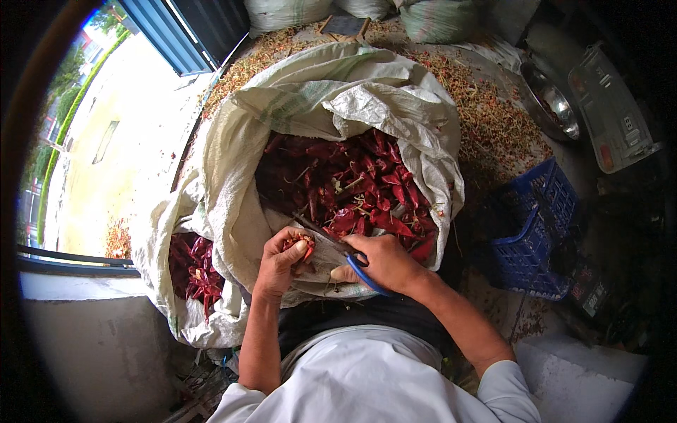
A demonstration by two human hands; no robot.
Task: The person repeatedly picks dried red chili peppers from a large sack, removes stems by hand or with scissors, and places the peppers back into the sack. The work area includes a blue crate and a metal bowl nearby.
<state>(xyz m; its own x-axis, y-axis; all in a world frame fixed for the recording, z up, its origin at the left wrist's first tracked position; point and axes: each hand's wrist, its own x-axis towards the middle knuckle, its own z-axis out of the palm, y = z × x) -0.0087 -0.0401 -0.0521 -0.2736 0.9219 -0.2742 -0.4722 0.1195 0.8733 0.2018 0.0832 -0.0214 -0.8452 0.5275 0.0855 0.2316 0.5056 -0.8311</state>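
My left hand pinches a small bunch of red chili pieces above the near rim of a large white woven sack. In my right hand is a pair of scissors with blue handles; the dark blades point up and left, just past my left fingers. Dried red chilies fill the opening of the sack, some with pale stems. To the left, a smaller white woven sack holds more dried red chilies.
Chili stems and scraps litter the floor behind the sack. On the right are a blue plastic crate, a metal basin and a clear plastic lid. Full sacks stand at the back, near a small stool. A doorway opens on the left.
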